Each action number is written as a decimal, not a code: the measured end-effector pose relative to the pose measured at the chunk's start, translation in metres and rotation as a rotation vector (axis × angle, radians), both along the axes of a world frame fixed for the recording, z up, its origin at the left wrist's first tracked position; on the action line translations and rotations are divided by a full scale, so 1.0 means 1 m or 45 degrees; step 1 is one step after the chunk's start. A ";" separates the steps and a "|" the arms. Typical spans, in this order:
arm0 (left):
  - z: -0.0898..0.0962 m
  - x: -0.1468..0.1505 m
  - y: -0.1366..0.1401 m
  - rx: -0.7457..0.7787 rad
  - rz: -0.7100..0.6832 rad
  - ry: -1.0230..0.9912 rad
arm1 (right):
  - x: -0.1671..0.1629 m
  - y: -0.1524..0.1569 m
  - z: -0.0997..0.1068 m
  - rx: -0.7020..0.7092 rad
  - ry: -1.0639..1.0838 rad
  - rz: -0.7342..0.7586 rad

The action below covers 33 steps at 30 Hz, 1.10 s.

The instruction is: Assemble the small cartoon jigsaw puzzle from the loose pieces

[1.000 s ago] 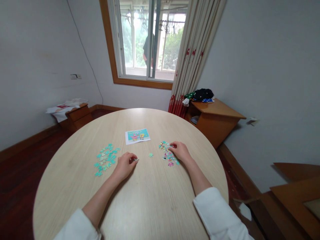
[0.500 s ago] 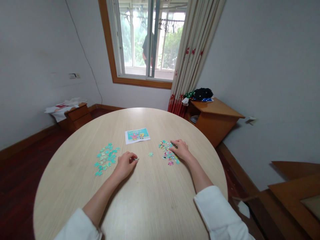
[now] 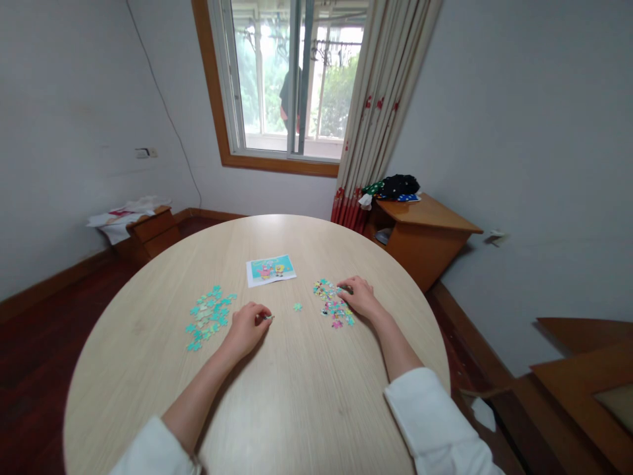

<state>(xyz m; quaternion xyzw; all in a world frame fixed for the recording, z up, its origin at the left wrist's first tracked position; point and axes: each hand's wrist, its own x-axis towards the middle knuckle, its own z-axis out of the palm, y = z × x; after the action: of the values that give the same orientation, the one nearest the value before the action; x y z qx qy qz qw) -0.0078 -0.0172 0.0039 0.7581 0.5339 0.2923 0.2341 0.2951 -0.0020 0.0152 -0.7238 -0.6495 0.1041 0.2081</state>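
A small jigsaw piece [image 3: 270,317] is pinched between thumb and fingertips of the left hand [image 3: 248,326], near the tabletop's [image 3: 277,396] middle. A lone green piece [image 3: 297,307] lies between the hands. The right hand [image 3: 361,296] curls at the edge of a multicoloured cluster of pieces [image 3: 336,309]; whether its fingers grip one, I cannot tell. Left of the left hand spreads a turquoise-green cluster [image 3: 210,315]. Beyond lies a cartoon picture sheet [image 3: 271,270], and past the tabletop, a sliding window [image 3: 267,86] and floral curtain [image 3: 380,105].
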 end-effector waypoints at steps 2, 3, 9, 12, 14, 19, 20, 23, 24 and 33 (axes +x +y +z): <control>0.000 0.000 0.000 0.002 0.000 0.008 | 0.002 0.001 -0.001 0.035 0.024 -0.027; 0.000 0.000 0.000 0.003 0.000 0.012 | 0.003 0.002 -0.002 0.061 0.041 -0.038; -0.001 0.000 0.001 0.020 -0.009 0.023 | 0.008 0.007 -0.008 0.254 0.306 -0.050; -0.002 -0.001 0.001 0.013 -0.015 0.027 | 0.008 0.010 -0.010 0.360 0.645 -0.104; -0.002 -0.001 0.001 0.007 -0.014 0.027 | 0.007 0.012 -0.010 0.387 0.914 -0.130; -0.004 -0.001 0.003 0.005 -0.024 0.022 | 0.002 0.013 -0.010 0.299 1.206 -0.051; -0.005 -0.002 0.003 0.008 -0.026 0.021 | 0.001 0.013 -0.009 0.276 1.166 -0.046; -0.006 -0.002 0.003 0.020 -0.034 0.015 | -0.002 0.013 -0.009 0.227 1.005 -0.068; -0.006 -0.002 0.003 0.022 -0.033 0.014 | -0.003 0.013 -0.009 0.215 0.989 -0.076; -0.006 -0.002 0.004 0.030 -0.021 0.019 | -0.010 0.009 -0.003 0.122 1.234 -0.132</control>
<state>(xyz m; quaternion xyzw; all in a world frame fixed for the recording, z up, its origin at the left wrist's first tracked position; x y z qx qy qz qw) -0.0094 -0.0134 -0.0020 0.7673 0.5259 0.2910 0.2236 0.2855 0.0073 0.0126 -0.6131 -0.4452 0.3884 0.5244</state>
